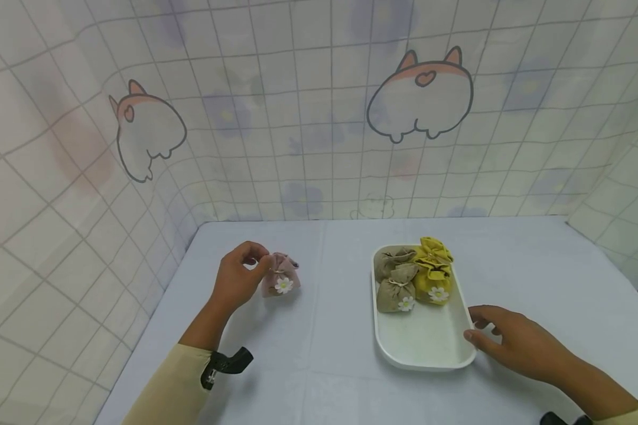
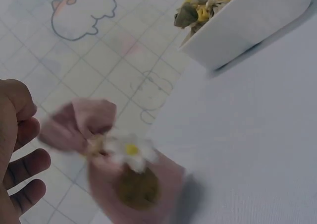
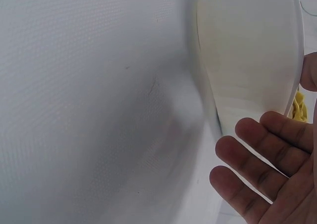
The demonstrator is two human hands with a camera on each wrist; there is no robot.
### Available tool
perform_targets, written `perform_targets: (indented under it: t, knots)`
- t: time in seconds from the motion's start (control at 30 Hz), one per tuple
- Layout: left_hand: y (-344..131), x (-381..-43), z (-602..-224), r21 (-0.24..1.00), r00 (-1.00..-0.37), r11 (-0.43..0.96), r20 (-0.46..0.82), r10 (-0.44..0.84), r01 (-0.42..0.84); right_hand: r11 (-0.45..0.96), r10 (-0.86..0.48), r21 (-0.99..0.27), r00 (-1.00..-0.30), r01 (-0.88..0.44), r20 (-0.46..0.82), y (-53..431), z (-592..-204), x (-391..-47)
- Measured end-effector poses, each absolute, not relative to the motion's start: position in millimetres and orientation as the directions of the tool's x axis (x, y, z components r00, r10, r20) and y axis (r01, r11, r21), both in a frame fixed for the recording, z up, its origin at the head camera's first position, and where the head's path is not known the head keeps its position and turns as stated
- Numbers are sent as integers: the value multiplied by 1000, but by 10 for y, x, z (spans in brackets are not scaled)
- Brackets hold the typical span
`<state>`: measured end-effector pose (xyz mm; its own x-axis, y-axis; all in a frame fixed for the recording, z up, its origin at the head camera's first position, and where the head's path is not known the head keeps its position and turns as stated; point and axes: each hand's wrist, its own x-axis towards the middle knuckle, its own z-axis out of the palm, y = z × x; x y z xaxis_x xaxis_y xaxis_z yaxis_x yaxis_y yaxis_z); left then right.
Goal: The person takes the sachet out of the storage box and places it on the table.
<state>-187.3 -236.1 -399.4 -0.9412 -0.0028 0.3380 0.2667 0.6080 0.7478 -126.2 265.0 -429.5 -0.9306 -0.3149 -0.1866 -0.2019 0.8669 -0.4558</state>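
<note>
A small pink drawstring pouch (image 1: pixel 280 276) with a white daisy is at the left of the table. My left hand (image 1: pixel 243 273) pinches the edge of its gathered top between thumb and forefinger. The pouch (image 2: pixel 138 189) looks blurred in the left wrist view. On the right lies a white tray (image 1: pixel 425 361) holding greyish-beige pouches (image 1: pixel 397 289) and yellow pouches (image 1: pixel 432 274) at its far end. My right hand (image 1: pixel 521 342) holds the tray's right side, thumb over the rim. In the right wrist view, the other fingers (image 3: pixel 262 179) spread outside its wall (image 3: pixel 250 50).
A pale cloth (image 1: pixel 340 330) covers the table. Behind and beside it hangs a white gridded curtain (image 1: pixel 308 136) printed with cartoon animals. Bare tray floor shows at the near end. Dark straps (image 1: pixel 228 361) circle the person's wrists.
</note>
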Motion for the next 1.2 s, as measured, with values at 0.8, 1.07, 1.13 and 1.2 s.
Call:
perform_targets:
  t: [0.8, 1.07, 1.13, 1.2]
  knots:
    - [-1999, -1920, -4032, 779, -954, 561, 291, 74, 282, 871, -310, -450, -931, -198, -191, 2647, -4314, -1274]
    - [-1752, -1922, -4070, 765, -943, 554, 298, 150, 330, 874, -308, -447, -929, -191, -205, 2643, -4283, -1286]
    - [-1701, -1922, -4086, 762, -943, 557, 289, 165, 331, 877, -306, -442, -928, -188, -211, 2642, -4277, -1289]
    - [-1653, -1922, -4097, 758, -944, 563, 279, 175, 328, 881, -301, -437, -929, -183, -217, 2642, -4274, -1293]
